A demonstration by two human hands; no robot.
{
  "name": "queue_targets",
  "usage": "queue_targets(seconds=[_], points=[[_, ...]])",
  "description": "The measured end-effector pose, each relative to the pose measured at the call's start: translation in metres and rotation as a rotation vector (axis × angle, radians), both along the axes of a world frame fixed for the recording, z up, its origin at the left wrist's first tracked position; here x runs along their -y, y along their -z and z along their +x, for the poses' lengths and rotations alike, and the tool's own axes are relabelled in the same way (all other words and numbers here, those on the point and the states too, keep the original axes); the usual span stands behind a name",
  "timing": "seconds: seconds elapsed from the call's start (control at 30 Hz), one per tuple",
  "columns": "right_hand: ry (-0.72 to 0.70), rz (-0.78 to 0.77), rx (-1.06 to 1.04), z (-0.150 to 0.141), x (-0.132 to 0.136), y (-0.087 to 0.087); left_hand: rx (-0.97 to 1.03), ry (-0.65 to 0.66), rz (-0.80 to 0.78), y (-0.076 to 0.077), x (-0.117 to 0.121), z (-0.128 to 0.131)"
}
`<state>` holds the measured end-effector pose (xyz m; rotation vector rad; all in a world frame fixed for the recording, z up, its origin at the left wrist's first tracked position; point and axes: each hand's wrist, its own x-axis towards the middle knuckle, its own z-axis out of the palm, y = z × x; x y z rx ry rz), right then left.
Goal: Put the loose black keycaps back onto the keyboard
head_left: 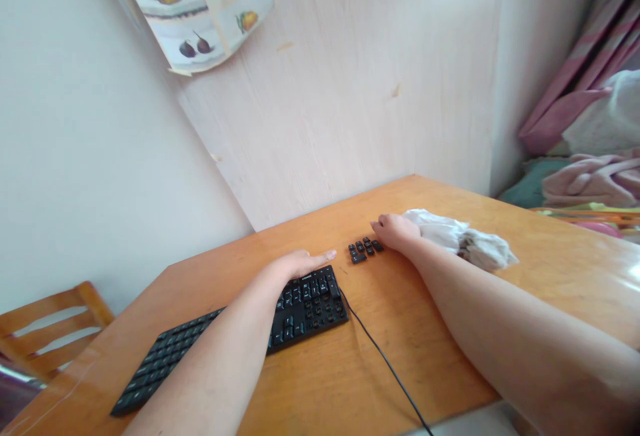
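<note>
A black keyboard (225,339) lies across the orange wooden desk (560,276), its cable (385,363) running to the front edge. My left hand (300,264) rests flat on the keyboard's far right end, fingers stretched out. Several loose black keycaps (364,249) sit in a small cluster just beyond the keyboard. My right hand (395,231) is at the right side of that cluster, fingers curled toward the keycaps; whether it pinches one is hidden. A crumpled white cloth (465,239) lies just behind my right wrist.
The desk stands in a wall corner, with a fruit poster (200,9) hanging above. A wooden chair (50,333) is at the left. Piled clothes and pink fabric (590,156) fill the right side past the desk.
</note>
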<state>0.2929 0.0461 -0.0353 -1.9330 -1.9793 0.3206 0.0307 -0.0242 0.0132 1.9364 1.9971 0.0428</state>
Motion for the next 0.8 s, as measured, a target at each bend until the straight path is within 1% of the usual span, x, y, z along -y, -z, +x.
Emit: queue_targets(seconds=[0.1, 0.17, 0.37, 0.47, 0.57, 0.8], points=[[-0.003, 0.004, 0.005, 0.0, 0.0, -0.001, 0.053, -0.054, -0.026, 0.003, -0.003, 0.001], [-0.006, 0.005, 0.008, 0.001, 0.001, -0.001, 0.117, -0.066, -0.038, 0.003, 0.003, -0.004], [-0.007, 0.006, 0.011, 0.0, 0.001, -0.001, 0.326, -0.047, -0.096, -0.006, 0.04, -0.035], [-0.008, 0.008, 0.01, 0.0, 0.001, 0.0, 0.454, -0.083, -0.158, -0.01, 0.051, -0.044], [-0.007, 0.008, 0.011, 0.0, 0.002, -0.001, 0.466, -0.113, -0.165, -0.008, 0.051, -0.044], [-0.005, 0.007, 0.022, 0.0, 0.001, 0.0, 0.362, -0.139, -0.129, -0.001, 0.033, -0.025]])
